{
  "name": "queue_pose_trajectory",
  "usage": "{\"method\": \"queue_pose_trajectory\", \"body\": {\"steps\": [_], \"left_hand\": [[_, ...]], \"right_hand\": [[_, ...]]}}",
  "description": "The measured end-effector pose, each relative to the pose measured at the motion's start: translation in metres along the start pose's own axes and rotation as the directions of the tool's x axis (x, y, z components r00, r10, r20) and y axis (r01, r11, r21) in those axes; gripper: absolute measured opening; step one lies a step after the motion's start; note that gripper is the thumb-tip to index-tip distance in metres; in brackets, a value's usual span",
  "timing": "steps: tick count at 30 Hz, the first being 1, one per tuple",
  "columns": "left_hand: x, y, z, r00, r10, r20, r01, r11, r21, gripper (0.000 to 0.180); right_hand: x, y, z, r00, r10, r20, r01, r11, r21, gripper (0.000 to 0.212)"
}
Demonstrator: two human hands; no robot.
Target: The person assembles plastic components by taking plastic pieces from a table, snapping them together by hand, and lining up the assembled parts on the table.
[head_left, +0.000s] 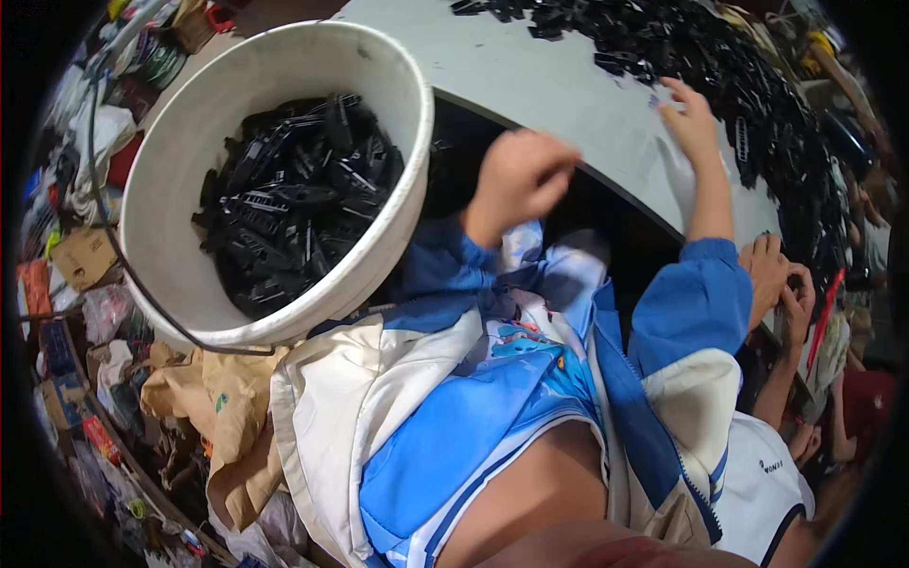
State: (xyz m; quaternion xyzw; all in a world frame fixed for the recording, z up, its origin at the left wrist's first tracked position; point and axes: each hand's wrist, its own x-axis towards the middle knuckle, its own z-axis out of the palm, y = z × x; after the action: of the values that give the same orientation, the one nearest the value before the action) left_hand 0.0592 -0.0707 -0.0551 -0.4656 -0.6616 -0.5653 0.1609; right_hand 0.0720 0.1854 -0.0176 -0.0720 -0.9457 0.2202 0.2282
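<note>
My left hand (pixel 525 180) is in the air by the table's near edge, just right of the white bucket (pixel 409 180). Its fingers are curled in and slightly blurred; whatever they hold, if anything, cannot be made out. Over the grey-white table (pixel 559 104), my right hand (pixel 691 123) reaches toward a heap of black plastic parts (pixel 748 104), thumb and fingers apart and nothing seen in it. Inside the bucket lie many similar long black plastic pieces (pixel 294 199), some with slotted sides.
Close on the right, another person's hands (pixel 772 275) work at the table's edge; that person wears a white top (pixel 762 473). More people are farther right. A black cable (pixel 95 180) runs past the bucket. Bags and a cardboard box (pixel 85 257) clutter the left.
</note>
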Motion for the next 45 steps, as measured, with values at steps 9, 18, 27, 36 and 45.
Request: {"method": "queue_pose_trajectory", "body": {"steps": [9, 18, 27, 36, 45], "left_hand": [[0.099, -0.077, 0.019, 0.925, -0.288, -0.246, 0.377, 0.632, 0.677, 0.028], [0.104, -0.093, 0.029, 0.964, -0.26, -0.048, 0.206, 0.626, 0.752, 0.012], [0.104, -0.091, 0.031, 0.931, -0.339, 0.133, 0.22, 0.815, 0.536, 0.03], [0.108, -0.095, 0.026, 0.925, -0.381, 0.002, 0.336, 0.818, 0.467, 0.017], [0.117, -0.098, 0.028, 0.96, -0.048, -0.276, 0.22, 0.739, 0.637, 0.019]], "right_hand": [[0.035, -0.036, 0.06, 0.991, -0.111, 0.069, 0.129, 0.928, -0.349, 0.026], [0.021, -0.049, 0.027, 0.943, -0.148, 0.299, 0.264, 0.878, -0.399, 0.017], [-0.025, -0.042, -0.03, 0.755, 0.157, 0.636, 0.232, 0.844, -0.483, 0.026], [0.023, 0.057, -0.04, 0.903, 0.428, -0.039, -0.376, 0.744, -0.553, 0.034], [0.024, 0.071, -0.032, 0.976, 0.209, 0.061, -0.145, 0.832, -0.535, 0.028]]}}
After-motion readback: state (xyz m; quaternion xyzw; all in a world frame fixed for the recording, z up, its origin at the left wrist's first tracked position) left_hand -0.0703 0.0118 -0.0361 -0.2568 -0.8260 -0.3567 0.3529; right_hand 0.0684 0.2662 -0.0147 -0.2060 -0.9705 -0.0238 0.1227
